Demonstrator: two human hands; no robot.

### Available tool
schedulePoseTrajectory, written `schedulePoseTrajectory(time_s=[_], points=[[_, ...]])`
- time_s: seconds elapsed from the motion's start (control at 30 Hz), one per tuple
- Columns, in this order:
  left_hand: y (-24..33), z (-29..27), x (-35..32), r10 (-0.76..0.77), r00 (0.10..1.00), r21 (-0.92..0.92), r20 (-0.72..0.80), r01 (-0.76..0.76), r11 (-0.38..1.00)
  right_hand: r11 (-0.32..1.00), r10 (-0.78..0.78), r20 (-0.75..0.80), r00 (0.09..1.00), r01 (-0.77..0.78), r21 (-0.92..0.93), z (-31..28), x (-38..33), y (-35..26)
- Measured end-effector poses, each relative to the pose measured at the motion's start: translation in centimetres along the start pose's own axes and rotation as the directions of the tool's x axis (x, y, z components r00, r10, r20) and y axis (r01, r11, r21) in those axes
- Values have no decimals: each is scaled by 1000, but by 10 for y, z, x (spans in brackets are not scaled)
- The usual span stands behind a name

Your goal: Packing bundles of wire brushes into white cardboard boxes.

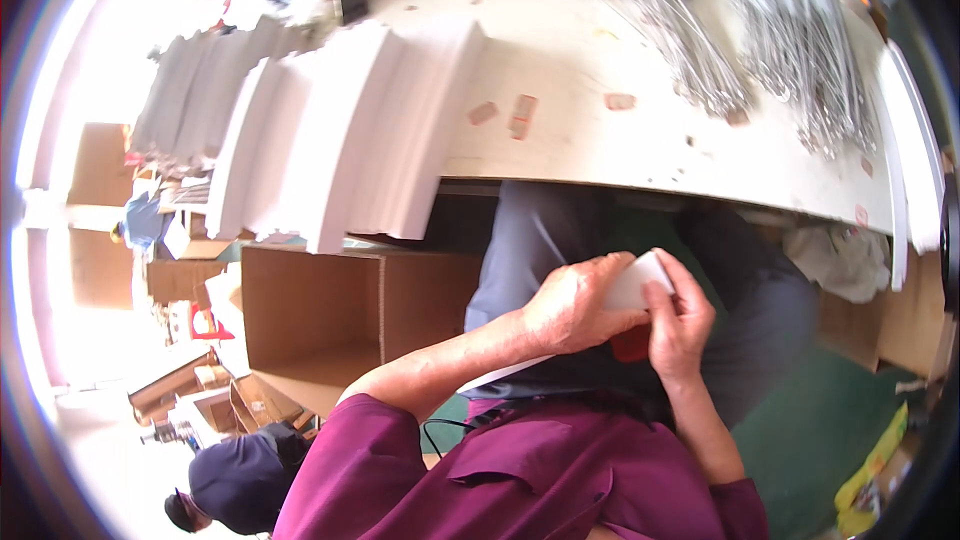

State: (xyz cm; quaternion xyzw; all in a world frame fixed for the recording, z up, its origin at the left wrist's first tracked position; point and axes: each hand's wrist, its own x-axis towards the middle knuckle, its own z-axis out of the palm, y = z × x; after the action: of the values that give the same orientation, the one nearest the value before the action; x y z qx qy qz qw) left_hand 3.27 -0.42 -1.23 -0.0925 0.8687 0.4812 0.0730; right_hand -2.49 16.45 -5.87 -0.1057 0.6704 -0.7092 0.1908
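Over my lap, both hands are closed on a long white piece of card or a slim box (627, 286). Its far end shows between my fingers, and its white edge reappears under my left forearm. My left hand (573, 307) wraps round it from the left. On the other side, my right hand (681, 323) pinches the far end between thumb and fingers. Something red (630, 344) shows just below the hands, partly hidden by them. Whether the white piece is folded or flat, I cannot tell.
Long white boxes or card strips (345, 130) overhang the table's left front edge. Thin metal rods with black ends (665, 15) and a bundle in clear sleeves (800, 50) lie at the right. An open carton (315, 310) stands on the left. A person (245, 475) bends at lower left.
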Motion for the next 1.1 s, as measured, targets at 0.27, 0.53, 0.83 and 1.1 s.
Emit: schedulePoseTrajectory(time_s=[0.27,0.53,0.83,1.1], points=[[-1,-61,-35,-127,988,-112,91,137,984,993,-90,74,993,84,78,-16,42,-19],[-5,-133,-47,-74,909,234,-411,184,955,798,-444,96,891,442,-410,-14,82,-28],[-16,-213,-57,103,754,450,-649,271,851,503,-604,190,774,555,-663,-16,140,-20],[-44,-311,-80,79,561,441,-824,548,711,484,-607,178,774,538,-691,-12,142,-21]])
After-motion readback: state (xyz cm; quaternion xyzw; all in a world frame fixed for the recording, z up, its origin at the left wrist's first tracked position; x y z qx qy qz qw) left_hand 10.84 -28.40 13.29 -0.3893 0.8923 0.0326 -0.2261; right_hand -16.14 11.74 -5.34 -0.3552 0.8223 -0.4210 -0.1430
